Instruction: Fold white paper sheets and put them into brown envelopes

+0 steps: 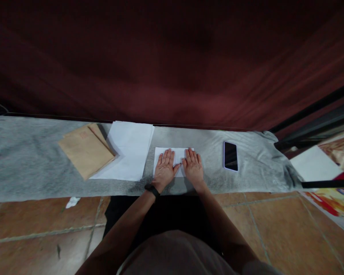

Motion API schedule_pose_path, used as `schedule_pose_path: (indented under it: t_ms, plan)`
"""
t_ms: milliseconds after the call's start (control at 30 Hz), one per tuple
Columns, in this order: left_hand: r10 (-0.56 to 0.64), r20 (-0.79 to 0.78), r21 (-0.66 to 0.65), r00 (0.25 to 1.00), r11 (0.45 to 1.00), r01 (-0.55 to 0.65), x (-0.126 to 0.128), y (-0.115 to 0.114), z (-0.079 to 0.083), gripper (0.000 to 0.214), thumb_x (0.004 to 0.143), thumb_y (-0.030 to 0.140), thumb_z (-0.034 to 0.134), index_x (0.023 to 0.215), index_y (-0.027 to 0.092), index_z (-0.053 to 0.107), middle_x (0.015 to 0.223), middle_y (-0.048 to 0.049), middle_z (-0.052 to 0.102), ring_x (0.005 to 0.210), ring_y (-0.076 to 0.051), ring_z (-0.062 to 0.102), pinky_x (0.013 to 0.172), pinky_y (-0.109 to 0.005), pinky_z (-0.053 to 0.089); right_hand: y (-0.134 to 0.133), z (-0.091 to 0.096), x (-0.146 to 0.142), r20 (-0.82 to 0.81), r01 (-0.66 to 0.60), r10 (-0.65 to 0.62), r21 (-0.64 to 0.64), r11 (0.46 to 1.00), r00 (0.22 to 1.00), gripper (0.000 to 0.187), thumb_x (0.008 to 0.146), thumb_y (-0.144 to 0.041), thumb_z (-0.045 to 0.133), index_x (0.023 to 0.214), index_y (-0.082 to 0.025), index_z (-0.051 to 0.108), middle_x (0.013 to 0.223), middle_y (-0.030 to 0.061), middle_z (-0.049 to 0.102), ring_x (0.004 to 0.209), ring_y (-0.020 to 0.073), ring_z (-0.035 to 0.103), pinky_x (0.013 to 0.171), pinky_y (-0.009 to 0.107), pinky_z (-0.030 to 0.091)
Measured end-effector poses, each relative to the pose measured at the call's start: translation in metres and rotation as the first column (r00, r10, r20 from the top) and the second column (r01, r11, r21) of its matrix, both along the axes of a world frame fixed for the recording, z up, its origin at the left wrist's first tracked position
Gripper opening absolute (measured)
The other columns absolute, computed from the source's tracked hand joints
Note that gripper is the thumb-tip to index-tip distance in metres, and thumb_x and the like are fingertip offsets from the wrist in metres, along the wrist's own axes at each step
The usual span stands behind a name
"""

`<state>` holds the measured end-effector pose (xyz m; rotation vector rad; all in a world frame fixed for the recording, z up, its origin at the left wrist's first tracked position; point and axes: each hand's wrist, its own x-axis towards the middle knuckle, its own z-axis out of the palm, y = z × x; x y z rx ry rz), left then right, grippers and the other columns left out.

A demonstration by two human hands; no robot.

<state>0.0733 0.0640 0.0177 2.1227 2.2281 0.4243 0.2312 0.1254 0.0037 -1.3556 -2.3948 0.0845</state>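
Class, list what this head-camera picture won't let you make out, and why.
In the head view:
Small white paper: partly hidden under the left hand and right hand.
Large white papers: partly covered by brown papers.
Reddish mark: too small to read.
Colourful printed sheet: cut off by right edge.

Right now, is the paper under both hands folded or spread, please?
Probably folded: the paper looks much smaller than the white sheets nearby.
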Motion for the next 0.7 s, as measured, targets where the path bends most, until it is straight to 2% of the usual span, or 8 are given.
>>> schedule_pose_path:
  t_ms: [300,500,700]
  plan:
    - [0.037,-0.018,-0.005,0.999,0.999,-0.037,-0.012,-0.024,0.004,0.067,0.104,0.046,0.036,0.157,0.004,0.034,0.164,-0.02,0.032,0.155,-0.03,0.027,0.127,-0.05,0.021,0.001,0.0,0.0,0.009,0.002,-0.002,0.01,1.0,1.0,0.053,0.109,-0.035,0.035,0.156,-0.01,0.04,0.158,0.0184,0.044,0.15,0.0297,0.036,0.121,0.053,0.027]
    - [0.007,-0.025,-0.001,1.0,1.0,-0.007,-0.014,-0.04,0.008,0.057,0.104,0.04,0.04,0.157,0.018,0.04,0.166,-0.0124,0.032,0.155,-0.029,0.028,0.127,-0.05,0.021,0.0,0.0,0.0,0.01,0.012,-0.012,0.015,1.0,1.0,0.053,0.108,-0.034,0.036,0.155,-0.01,0.041,0.158,0.0178,0.045,0.148,0.0299,0.038,0.122,0.052,0.027]
    - [0.005,-0.022,-0.015,1.0,1.0,-0.005,-0.013,-0.04,0.01,0.056,0.104,0.04,0.041,0.156,0.02,0.041,0.166,-0.0106,0.034,0.155,-0.028,0.026,0.128,-0.05,0.019,0.002,0.001,0.0,0.009,0.019,-0.019,-0.004,1.0,1.0,0.053,0.108,-0.034,0.035,0.155,-0.009,0.042,0.158,0.0187,0.044,0.149,0.0297,0.037,0.123,0.053,0.025]
